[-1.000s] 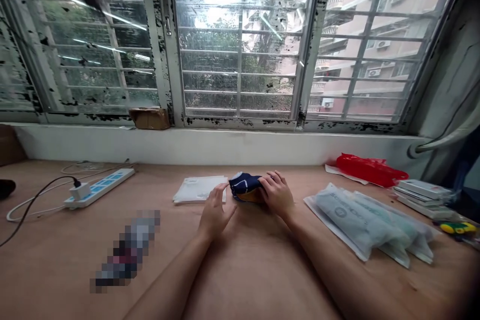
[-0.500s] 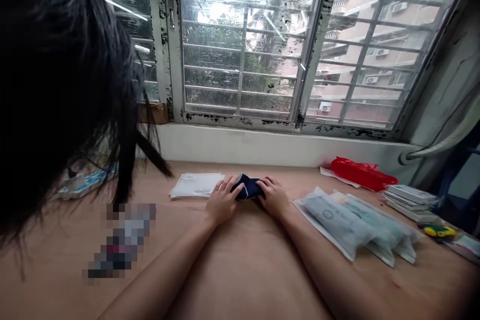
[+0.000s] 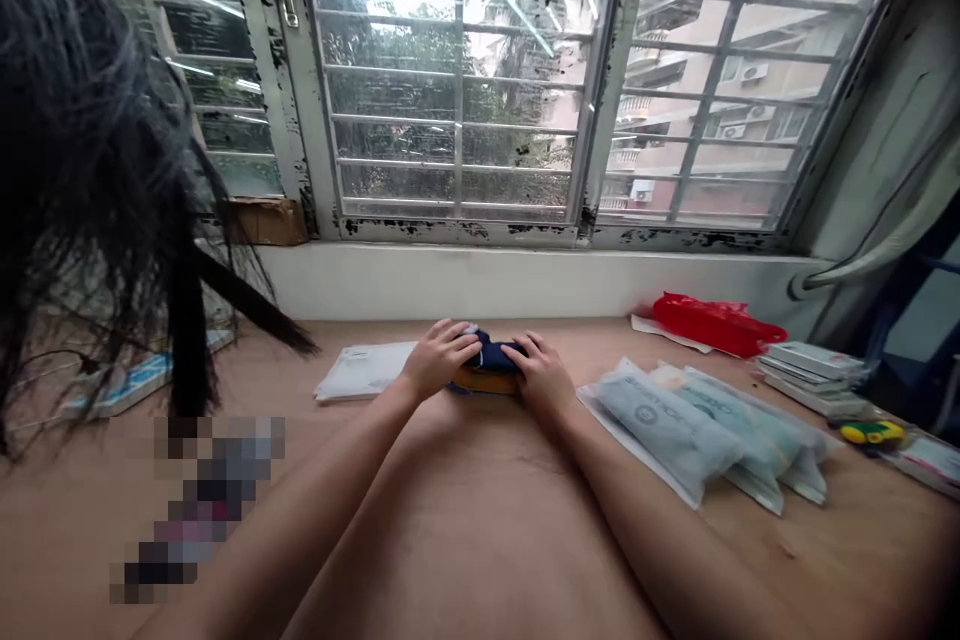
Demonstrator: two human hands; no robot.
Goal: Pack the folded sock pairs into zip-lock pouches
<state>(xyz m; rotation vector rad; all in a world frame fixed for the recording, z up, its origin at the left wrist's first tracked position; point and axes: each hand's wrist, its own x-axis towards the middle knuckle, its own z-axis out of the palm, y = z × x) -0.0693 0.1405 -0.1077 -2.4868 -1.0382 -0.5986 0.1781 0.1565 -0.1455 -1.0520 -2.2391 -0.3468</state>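
A small navy-blue cloth bundle with an orange-brown underside (image 3: 491,367) lies on the wooden table (image 3: 480,540) in the middle, below the window. My left hand (image 3: 436,359) grips its left end with the fingers curled over the top. My right hand (image 3: 541,374) holds its right end, fingers bent onto the fabric. Both forearms stretch across the table toward it.
A flat white packet (image 3: 361,370) lies just left of the bundle. Several clear plastic-bagged items (image 3: 697,425) lie to the right, with a red bag (image 3: 716,323), stacked flat boxes (image 3: 814,375) and a yellow-green object (image 3: 870,433) beyond. Dark hair (image 3: 90,180) hides the left side.
My left hand moved from beside the bundle onto it and closed on its left end. Hair swung into view and covers the power strip on the left. The view shifted slightly.
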